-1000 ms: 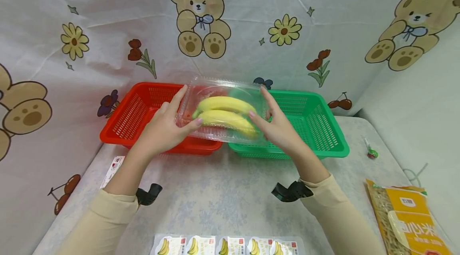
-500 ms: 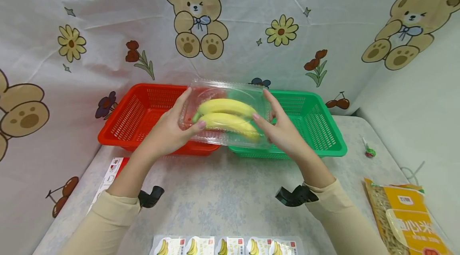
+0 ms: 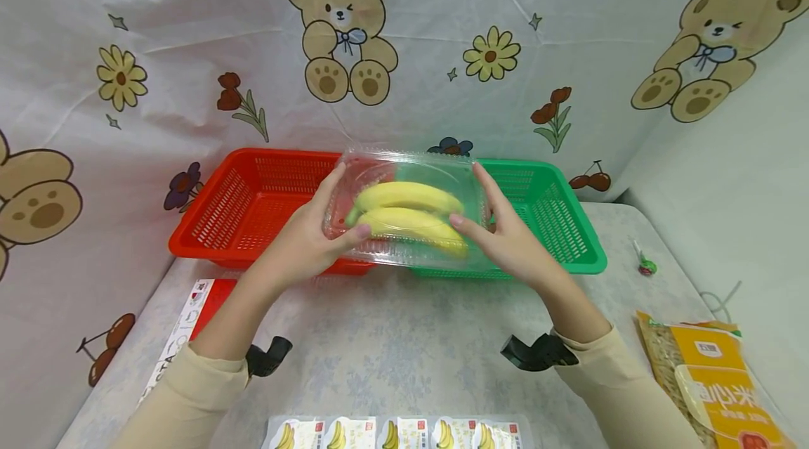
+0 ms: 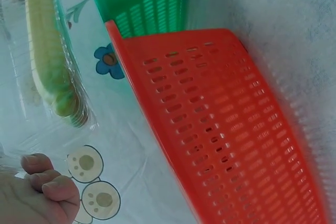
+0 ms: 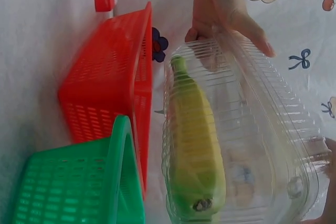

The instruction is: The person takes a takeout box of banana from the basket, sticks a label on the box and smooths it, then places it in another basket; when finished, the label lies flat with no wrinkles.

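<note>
Both hands hold up a clear plastic clamshell box with two yellow bananas inside. My left hand grips the box's left end, thumb on the near face. At the opposite end, my right hand grips it the same way. In the right wrist view the box is tilted and raised above the baskets, a banana lying along its lower side. The left wrist view catches curled fingers of the left hand at the box's edge.
Behind the box stand a red basket and a green basket, side by side. A sheet of banana stickers lies at the front edge. A yellow food bag and a lollipop lie right; a red-and-white box lies left.
The box with the bananas has shifted slightly right and lower, both hands keeping hold of it. More of the red-and-white box shows beside the left forearm.
</note>
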Demonstrator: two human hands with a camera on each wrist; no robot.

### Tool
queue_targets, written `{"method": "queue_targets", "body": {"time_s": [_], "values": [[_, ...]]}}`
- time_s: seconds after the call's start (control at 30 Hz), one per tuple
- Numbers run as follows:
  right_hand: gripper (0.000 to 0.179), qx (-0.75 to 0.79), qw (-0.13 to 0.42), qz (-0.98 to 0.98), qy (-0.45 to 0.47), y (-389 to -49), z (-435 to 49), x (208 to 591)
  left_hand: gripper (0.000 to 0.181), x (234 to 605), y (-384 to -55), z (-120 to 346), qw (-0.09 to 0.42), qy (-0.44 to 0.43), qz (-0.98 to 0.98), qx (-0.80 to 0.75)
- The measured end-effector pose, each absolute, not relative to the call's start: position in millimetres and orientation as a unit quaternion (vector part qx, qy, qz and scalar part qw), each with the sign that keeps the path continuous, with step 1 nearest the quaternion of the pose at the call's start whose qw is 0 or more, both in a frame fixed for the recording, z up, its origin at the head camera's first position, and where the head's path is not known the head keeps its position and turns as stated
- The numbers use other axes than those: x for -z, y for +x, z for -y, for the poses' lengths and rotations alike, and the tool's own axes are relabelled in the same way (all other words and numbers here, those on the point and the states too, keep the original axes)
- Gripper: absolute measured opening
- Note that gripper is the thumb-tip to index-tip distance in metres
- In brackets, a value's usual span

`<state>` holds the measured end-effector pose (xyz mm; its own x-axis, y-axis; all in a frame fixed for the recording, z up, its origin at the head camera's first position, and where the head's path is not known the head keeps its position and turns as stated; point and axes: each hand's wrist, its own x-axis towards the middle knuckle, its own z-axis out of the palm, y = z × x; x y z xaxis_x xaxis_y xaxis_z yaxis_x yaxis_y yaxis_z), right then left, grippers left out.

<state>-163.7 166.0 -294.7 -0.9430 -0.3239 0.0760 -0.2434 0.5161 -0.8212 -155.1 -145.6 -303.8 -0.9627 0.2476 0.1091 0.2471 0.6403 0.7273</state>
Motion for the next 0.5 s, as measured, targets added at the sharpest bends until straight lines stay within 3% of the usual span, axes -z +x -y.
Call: {"method": "queue_targets", "body": {"time_s": [0.5], "values": [[0.104, 0.414, 0.047, -0.885, -0.208, -136, -182, 298, 0.102, 301, -126, 141, -0.015, 0.138, -0.924, -0.357]]}}
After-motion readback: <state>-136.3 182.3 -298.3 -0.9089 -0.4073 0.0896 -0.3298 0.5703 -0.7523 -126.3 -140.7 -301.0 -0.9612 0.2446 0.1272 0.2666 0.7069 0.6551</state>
